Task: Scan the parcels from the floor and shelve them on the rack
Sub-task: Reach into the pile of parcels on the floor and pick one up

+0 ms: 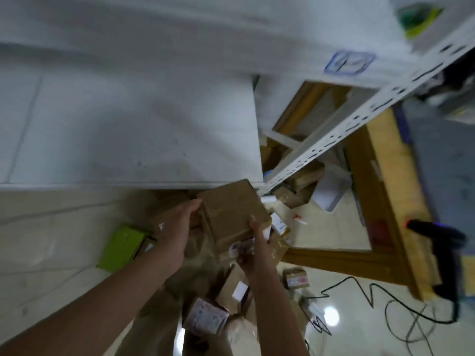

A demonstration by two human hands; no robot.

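Lengthwise toward the rack point(359, 119), parcel point(231, 217) slightly tilted

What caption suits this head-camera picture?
A brown box held between left hand and right hand by a white shelf, parcels scattered on the floor.

Plain brown parcel point(232, 214) at centre. White rack shelf point(128, 129) across upper left, white upright point(359, 119) patterned with dark slots at right. Lime-green box point(120, 246) at lower left. Black scanner point(437, 231) and black cable point(350, 278) at lower right. Cream tiled floor point(331, 235).
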